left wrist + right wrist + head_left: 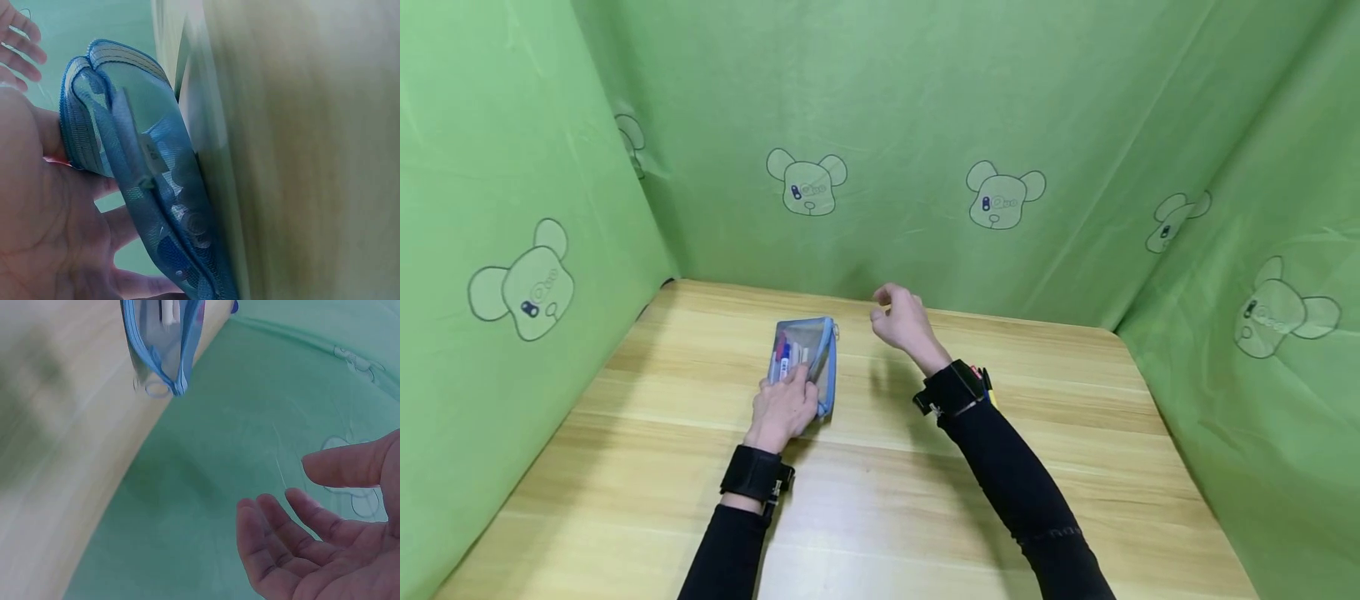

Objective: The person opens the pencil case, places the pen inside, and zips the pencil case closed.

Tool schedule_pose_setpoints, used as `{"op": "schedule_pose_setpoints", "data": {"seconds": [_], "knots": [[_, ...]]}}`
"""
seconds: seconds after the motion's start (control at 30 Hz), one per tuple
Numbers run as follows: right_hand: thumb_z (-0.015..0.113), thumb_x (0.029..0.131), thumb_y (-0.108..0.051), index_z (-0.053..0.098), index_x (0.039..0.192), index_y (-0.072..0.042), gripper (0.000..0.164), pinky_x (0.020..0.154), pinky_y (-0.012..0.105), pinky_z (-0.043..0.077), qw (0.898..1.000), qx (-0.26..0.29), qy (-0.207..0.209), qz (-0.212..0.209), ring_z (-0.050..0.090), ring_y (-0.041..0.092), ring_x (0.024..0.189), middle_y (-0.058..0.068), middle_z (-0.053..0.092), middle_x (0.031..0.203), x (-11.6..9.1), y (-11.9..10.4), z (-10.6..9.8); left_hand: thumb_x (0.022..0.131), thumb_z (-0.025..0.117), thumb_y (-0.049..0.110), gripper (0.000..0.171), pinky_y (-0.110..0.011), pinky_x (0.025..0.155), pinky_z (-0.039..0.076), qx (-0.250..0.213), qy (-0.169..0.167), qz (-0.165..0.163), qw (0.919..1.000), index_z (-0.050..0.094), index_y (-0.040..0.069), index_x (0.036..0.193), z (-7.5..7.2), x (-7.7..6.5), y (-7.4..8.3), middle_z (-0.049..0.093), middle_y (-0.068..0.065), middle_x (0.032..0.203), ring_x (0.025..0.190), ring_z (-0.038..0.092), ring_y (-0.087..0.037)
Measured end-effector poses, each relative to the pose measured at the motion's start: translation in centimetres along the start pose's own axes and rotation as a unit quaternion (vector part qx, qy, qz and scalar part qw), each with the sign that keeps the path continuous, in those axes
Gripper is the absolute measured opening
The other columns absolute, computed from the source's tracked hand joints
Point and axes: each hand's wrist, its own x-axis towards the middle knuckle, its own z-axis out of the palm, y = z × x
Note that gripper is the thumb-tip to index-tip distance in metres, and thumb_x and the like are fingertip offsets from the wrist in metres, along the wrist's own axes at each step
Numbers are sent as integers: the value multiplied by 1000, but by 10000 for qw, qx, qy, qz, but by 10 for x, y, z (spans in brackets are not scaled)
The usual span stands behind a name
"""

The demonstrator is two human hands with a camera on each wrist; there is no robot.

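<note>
A blue-edged mesh zip pouch (831,367) lies on the table, with several pens showing through its see-through face. Among them is a blue-and-white marker (785,361). My left hand (784,407) rests over the near end of the pouch. In the left wrist view its spread fingers (122,226) reach along the mesh, their tips hidden behind it. To the right of the pouch, my right hand (902,319) hovers near the table's back edge, its fingers loosely bent and nothing held. The right wrist view shows the zipper (181,384) parted at the pouch's corner.
Behind my right wrist, a few thin coloured items (987,385), red, black and yellow, are mostly hidden. Green curtains (895,100) with bear-head prints surround the wooden table (865,508) at the back and both sides.
</note>
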Motion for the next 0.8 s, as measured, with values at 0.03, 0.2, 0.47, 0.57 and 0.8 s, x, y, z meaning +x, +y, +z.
{"op": "schedule_pose_setpoints", "data": {"seconds": [0.03,0.2,0.47,0.57,0.8], "knots": [[59,94,-11,59,133,-5,39,98,45,57,10000,-30,36,13,63,33,120,15,61,138,-1,0,-3,106,32,29,49,-62,87,50,-3,21,12,10000,47,6,147,0,0,0,54,-15,151,119,59,-53],[59,94,-11,57,136,-5,42,102,48,54,9994,-203,283,7,60,36,124,16,59,141,-6,6,-18,106,33,29,48,-61,83,51,-30,73,22,10000,47,7,146,0,-1,-1,56,-15,148,116,60,-54],[59,94,-12,57,136,-3,42,105,53,51,9962,-687,532,51,59,38,126,19,60,140,-16,25,-39,106,35,29,46,-60,78,52,-9,136,38,9999,50,7,142,1,-2,-1,60,-15,144,112,60,-55],[59,94,-11,57,134,-2,41,105,55,50,9946,-828,628,40,59,40,125,21,61,138,-20,34,-47,106,35,28,44,-60,78,52,13,147,49,9999,50,6,141,1,-3,-1,61,-16,141,111,61,-54],[56,90,-6,60,129,2,40,98,53,53,9873,-1366,809,-11,62,42,116,24,64,130,-28,59,-62,106,34,29,48,-62,80,52,18,52,25,10000,48,7,146,0,-2,-2,56,-15,149,116,58,-56]]}}
